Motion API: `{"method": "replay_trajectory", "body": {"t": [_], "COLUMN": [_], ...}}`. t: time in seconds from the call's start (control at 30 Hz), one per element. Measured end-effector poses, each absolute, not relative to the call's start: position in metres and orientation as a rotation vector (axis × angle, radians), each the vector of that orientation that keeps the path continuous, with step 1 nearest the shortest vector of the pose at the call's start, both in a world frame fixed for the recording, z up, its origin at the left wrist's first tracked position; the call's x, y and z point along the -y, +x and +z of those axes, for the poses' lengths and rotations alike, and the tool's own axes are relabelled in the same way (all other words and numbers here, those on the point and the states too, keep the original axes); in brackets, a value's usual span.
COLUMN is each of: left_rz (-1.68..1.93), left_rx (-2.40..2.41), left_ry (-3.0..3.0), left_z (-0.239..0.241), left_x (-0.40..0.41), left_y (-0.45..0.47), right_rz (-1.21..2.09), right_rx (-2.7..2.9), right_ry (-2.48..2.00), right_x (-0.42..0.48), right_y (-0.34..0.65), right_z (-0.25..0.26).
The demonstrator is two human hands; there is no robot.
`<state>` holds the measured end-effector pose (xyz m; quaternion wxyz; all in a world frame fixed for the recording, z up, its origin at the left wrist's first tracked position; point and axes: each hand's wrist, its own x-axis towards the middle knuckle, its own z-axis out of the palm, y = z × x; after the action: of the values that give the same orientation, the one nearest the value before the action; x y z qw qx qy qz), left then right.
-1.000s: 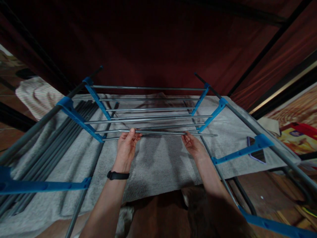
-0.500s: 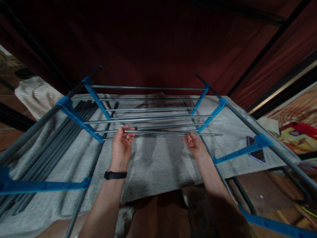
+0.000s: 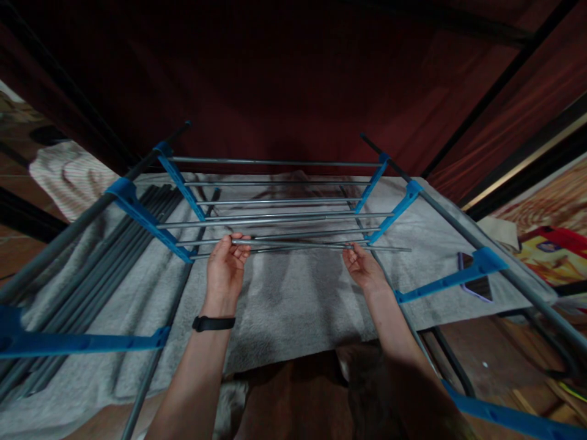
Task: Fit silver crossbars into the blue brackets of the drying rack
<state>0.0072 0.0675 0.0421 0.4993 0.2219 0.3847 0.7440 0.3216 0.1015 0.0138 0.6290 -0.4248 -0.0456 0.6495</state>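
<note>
A loose grey metal tube (image 3: 293, 245) runs crosswise between my hands, its right end reaching past my fingers. My left hand (image 3: 228, 260) pinches it near the left end, palm up. Thumb and fingertips of my right hand (image 3: 360, 263) close on the same tube farther right. Just beyond lies the rack: crossbars (image 3: 284, 201) span between blue plastic brackets (image 3: 177, 183) on the left and matching blue brackets (image 3: 397, 211) on the right. The brackets sit on long grey side poles (image 3: 449, 226). Part of the held tube overlaps the nearest crossbar.
Several grey tubes (image 3: 105, 269) lie bundled on the grey blanket (image 3: 293, 305) at left. A phone (image 3: 476, 278) rests at right beside another blue bracket (image 3: 452, 278). Dark red fabric (image 3: 275, 79) hangs behind the rack. A striped cloth (image 3: 73, 177) is at far left.
Hardly anything differs. Both hands keep their hold on the tube, and the view has shifted very slightly.
</note>
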Motion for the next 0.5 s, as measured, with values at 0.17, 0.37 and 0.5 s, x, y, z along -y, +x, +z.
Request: {"method": "replay_trajectory", "body": {"t": [0.17, 0.37, 0.5], "left_rz": [1.797, 1.791, 1.777], "left_rx": [-0.928, -0.914, -0.903], "left_ry": [0.519, 0.533, 0.537], "left_z": [0.0435, 0.0426, 0.0418], "left_x": [-0.0678, -0.0682, -0.0678], "left_y": [0.0079, 0.009, 0.0113], "right_rz": [1.487, 1.502, 1.511], "right_rx": [0.114, 0.15, 0.171], "right_ry": [-0.961, -0.979, -0.972], "right_x": [-0.1012, -0.0993, -0.0981], "right_y": [0.3214, 0.3191, 0.3166], "right_z": [0.0146, 0.0155, 0.0153]}}
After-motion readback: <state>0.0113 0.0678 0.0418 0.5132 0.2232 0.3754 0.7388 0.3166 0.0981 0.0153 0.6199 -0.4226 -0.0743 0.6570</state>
